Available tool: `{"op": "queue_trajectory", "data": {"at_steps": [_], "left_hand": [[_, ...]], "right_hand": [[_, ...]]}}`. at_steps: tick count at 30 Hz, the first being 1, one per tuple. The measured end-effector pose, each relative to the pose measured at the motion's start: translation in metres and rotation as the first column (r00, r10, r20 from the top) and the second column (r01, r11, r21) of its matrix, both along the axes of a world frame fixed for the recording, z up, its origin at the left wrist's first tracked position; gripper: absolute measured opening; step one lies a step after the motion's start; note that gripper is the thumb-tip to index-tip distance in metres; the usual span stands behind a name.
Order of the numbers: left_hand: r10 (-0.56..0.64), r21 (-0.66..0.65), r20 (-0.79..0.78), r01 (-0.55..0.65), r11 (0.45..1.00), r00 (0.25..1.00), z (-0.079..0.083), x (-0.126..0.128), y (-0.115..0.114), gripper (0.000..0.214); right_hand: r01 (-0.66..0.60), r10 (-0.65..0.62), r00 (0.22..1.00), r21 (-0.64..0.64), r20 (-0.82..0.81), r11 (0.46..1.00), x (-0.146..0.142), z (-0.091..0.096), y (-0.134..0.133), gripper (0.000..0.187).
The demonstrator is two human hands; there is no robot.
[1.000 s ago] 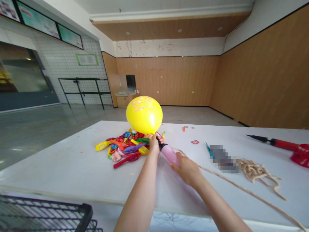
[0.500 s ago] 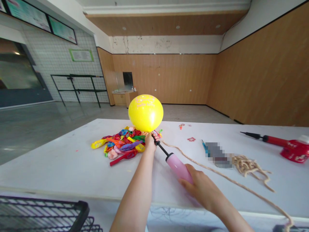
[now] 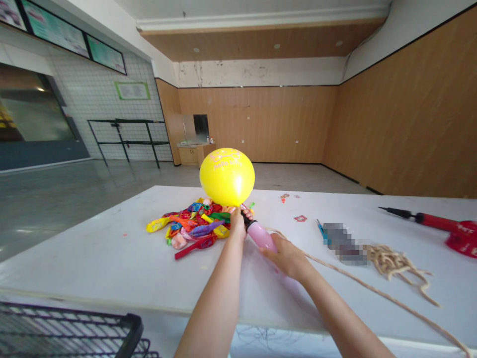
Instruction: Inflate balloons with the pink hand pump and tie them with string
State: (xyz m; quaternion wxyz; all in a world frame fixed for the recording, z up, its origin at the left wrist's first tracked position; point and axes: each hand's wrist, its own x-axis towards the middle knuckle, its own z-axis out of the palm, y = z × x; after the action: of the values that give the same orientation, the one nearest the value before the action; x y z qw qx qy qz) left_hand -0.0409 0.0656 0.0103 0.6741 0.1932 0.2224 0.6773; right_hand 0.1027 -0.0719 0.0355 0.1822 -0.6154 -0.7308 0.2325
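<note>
head view, forward-down, close over table [image 3: 112, 258]

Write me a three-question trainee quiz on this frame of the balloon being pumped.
1. True or false: the balloon is deflated.
2. What does the right hand hold? A scissors; B pump; C cup.
3. Fill in: the left hand pinches the balloon's ___ at the pump's nozzle.
Key: 1 false; 2 B; 3 neck.
</note>
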Motion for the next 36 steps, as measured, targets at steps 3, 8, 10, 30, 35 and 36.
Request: {"op": "queue_trajectory", "data": {"at_steps": [3, 8, 10, 30, 35, 36], "left_hand": [[0.003, -0.01, 0.028, -0.003, 1.0, 1.0, 0.001, -0.004, 0.002, 0.018], [0.032, 0.0, 0.005, -0.032, 0.999, 0.999, 0.0, 0.005, -0.001, 0.016], [0.025, 0.011, -0.029, -0.025, 1.0, 0.999, -0.001, 0.012, -0.004, 0.014], [-0.003, -0.113, -0.035, -0.001, 0.994, 0.999, -0.009, 0.052, -0.015, 0.014], [0.022, -0.153, -0.042, -0.028, 0.988, 0.999, -0.01, 0.051, -0.013, 0.014], [0.046, -0.158, -0.047, -0.053, 0.986, 0.998, -0.01, 0.049, -0.012, 0.014]], "right_hand": [[-0.07, 0.053, 0.982, -0.089, -0.181, 0.994, 0.01, -0.002, 0.01, 0.04], [-0.218, 0.046, 0.839, -0.257, -0.542, 0.942, 0.013, 0.001, 0.03, 0.037], [-0.25, -0.019, 0.719, -0.283, -0.695, 0.926, 0.007, -0.001, 0.041, 0.036], [-0.084, -0.259, 0.475, -0.337, -0.841, 0.938, 0.006, -0.036, 0.087, 0.013], [-0.068, -0.236, 0.499, -0.309, -0.834, 0.949, 0.004, -0.034, 0.079, 0.011], [-0.076, -0.226, 0.507, -0.304, -0.832, 0.95, 0.004, -0.033, 0.076, 0.012]]}}
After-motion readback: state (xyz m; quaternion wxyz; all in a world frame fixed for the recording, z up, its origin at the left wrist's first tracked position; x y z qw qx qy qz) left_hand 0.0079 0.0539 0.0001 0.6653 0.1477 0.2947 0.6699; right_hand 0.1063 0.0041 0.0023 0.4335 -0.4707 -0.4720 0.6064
